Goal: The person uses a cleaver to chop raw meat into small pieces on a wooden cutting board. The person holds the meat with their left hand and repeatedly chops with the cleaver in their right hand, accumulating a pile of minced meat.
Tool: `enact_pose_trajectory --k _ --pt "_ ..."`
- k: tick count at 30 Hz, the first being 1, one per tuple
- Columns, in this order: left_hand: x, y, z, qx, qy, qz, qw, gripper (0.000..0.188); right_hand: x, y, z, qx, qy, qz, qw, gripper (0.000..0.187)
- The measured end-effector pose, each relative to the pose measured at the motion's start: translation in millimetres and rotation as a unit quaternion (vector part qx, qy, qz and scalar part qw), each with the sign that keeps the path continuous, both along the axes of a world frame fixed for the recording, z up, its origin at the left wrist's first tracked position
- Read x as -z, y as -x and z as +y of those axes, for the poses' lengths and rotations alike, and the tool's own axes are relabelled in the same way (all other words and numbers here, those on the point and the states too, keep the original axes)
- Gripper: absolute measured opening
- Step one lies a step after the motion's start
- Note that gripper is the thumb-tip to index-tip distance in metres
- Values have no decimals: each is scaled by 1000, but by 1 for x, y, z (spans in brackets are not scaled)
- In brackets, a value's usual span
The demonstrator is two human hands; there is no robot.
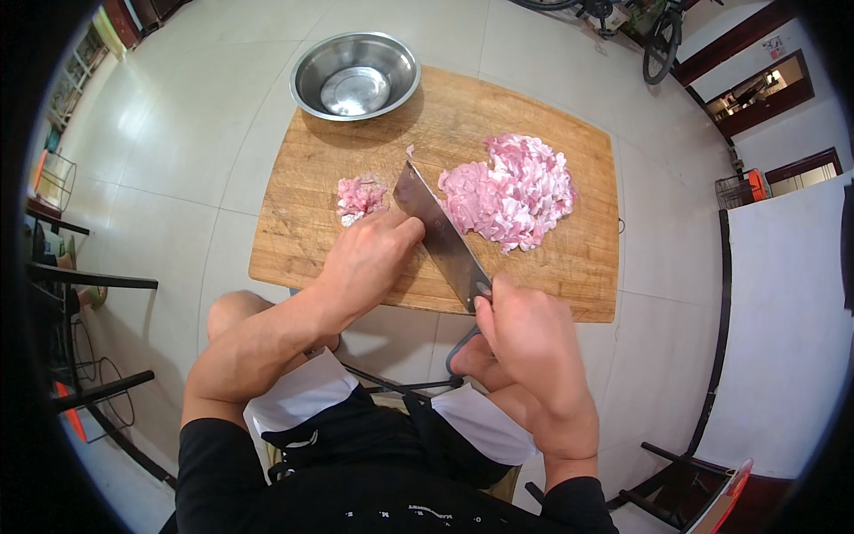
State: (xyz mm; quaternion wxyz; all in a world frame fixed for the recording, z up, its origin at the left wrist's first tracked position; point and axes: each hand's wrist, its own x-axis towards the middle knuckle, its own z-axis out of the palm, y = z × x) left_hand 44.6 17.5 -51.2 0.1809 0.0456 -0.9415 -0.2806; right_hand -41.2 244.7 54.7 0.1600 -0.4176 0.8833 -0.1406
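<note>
Black shirt [356,488] sits nearest; right grip [534,338] holds the big knife [442,238], but I can't tell if left grip [369,254] holds anything: tuck its fingertips back.

L hand [369,254] is curling its fingertips out of sight, so what's lying under them is going unseen. R hand [534,336] is covering most of the knife's [442,242] handle. Bowl [356,92] is hiding the board's [302,200] upper-L corner. L forearm [280,334] is blocking part of the L knee [234,311]. Top edge is cutting off the bicycle [603,12]; bottom edge, the black shirt [356,494]. Dark rim is clipping the black furniture [98,278], far L. Stuff in the framed wall opening [762,94], upper R, is looking too tiny to ID.
</note>
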Motion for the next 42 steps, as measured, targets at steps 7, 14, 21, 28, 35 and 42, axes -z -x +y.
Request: enact_pose_trajectory --k 7,14,21,28,35,42 --pt "0 3 -4 18 -24 -13 999 6 10 5 -32 4 -24 31 999 25" --pt "-3 12 -9 -7 14 -5 1000 13 51 45 -23 108 109 -134 979 29" --pt "-4 37 -30 -76 70 65 992 44 33 51 -1 225 192 -303 906 23" --pt "10 54 -36 -20 20 20 999 30 25 51 -1 245 195 -273 910 22" --pt "-3 44 -20 57 -10 30 998 22 23 49 -2 249 195 -253 914 22" --pt "-8 36 -22 61 -1 -21 998 19 29 42 2 155 144 -72 975 29"
